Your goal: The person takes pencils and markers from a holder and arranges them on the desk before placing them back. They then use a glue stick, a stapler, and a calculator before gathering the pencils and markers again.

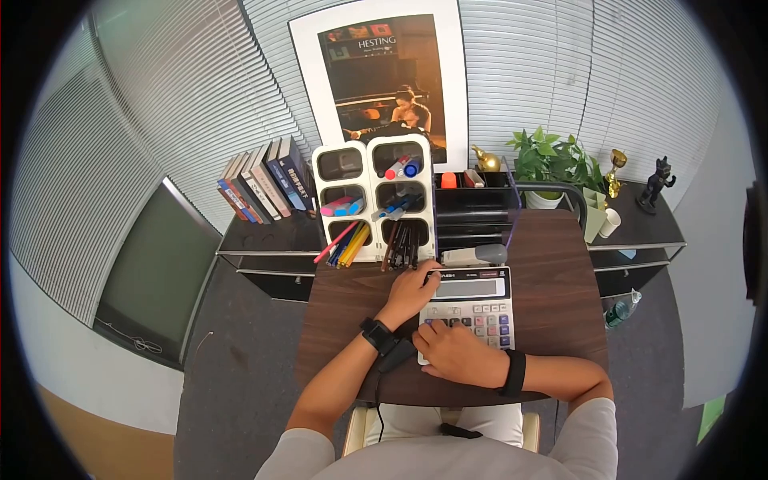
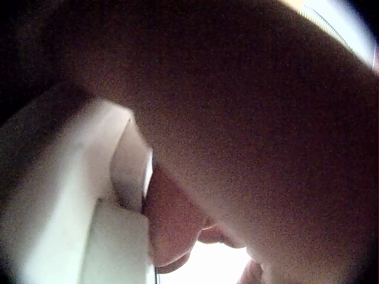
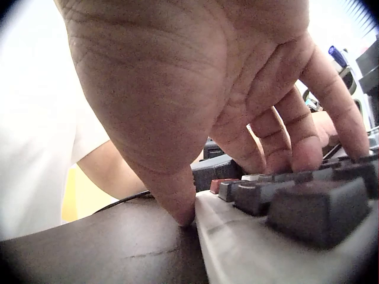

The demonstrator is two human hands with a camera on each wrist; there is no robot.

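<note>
A desktop calculator (image 1: pixel 470 288) with a grey display and rows of dark, white, pink and purple keys lies on the wooden table. My left hand (image 1: pixel 412 294) holds its upper left corner beside the display. In the left wrist view the left hand's fingers (image 2: pixel 177 219) are dim, with pale surfaces beside them. Over the lower keys is my right hand (image 1: pixel 462 354), its fingers bent down onto the keys (image 3: pixel 320 201) in the right wrist view. The right thumb touches the tabletop at the calculator's edge. Part of the keypad is hidden under this hand.
Behind the calculator lies a grey-white object (image 1: pixel 476 255). A white pen organizer (image 1: pixel 368 184) with pens and pencils stands beside a black desk rack (image 1: pixel 476 210). Books (image 1: pixel 268 184), a potted plant (image 1: pixel 548 164) and a paper cup (image 1: pixel 610 223) stand farther back.
</note>
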